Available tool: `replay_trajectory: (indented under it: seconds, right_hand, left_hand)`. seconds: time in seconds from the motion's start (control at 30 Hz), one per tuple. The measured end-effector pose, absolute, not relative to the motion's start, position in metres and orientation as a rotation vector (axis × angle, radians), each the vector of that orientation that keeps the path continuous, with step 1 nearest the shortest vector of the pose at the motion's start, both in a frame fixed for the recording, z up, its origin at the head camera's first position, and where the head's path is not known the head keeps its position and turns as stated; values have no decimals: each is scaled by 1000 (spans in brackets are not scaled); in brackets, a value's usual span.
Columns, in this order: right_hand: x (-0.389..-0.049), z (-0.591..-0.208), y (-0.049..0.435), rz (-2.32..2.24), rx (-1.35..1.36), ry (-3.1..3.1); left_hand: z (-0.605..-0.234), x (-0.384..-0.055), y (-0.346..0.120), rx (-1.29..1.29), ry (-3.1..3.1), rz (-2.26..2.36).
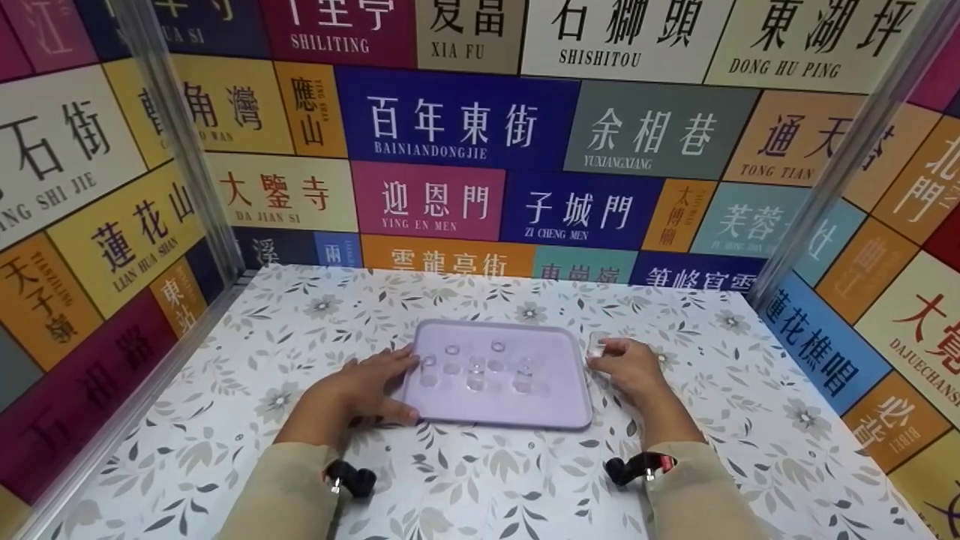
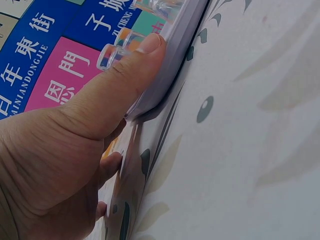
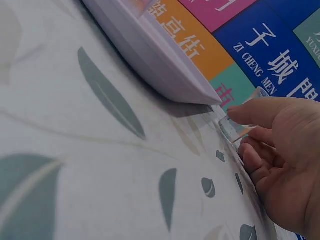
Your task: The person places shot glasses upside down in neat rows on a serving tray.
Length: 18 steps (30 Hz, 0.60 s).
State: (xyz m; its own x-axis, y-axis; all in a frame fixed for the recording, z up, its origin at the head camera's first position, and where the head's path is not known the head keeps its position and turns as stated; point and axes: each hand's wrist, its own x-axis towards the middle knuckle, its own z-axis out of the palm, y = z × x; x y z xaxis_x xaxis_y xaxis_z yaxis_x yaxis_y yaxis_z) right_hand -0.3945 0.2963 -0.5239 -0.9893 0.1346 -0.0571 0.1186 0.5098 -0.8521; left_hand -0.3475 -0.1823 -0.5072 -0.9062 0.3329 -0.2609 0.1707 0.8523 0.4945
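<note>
A lilac tray (image 1: 559, 397) lies in the middle of the flowered table and holds several small clear glass cups (image 1: 475, 373). My left hand (image 1: 367, 386) grips the tray's left edge, its thumb (image 2: 135, 75) pressed over the tray rim (image 2: 172, 55). My right hand (image 1: 626, 365) rests on the table just right of the tray and pinches one clear cup (image 1: 598, 343) that stands outside the tray's far right corner (image 3: 200, 92); the same cup (image 3: 237, 127) shows between thumb and fingers in the right wrist view.
The table top (image 1: 225, 420) carries a grey leaf-and-flower cloth. Colourful sign-covered walls (image 1: 457, 120) close it in at the back and both sides, with metal posts (image 1: 180, 142) at the back corners.
</note>
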Motion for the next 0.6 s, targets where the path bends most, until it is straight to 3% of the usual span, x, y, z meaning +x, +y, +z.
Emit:
replay_trajectory:
  seconds: [0.27, 0.6]
  right_hand:
    - [-398, -528, 301, 1228, -118, -2835]
    - [-395, -525, 301, 1304, -152, -2804]
  left_hand:
    - [-504, -345, -181, 408, 2706, 669]
    - [-502, -344, -180, 413, 2706, 659]
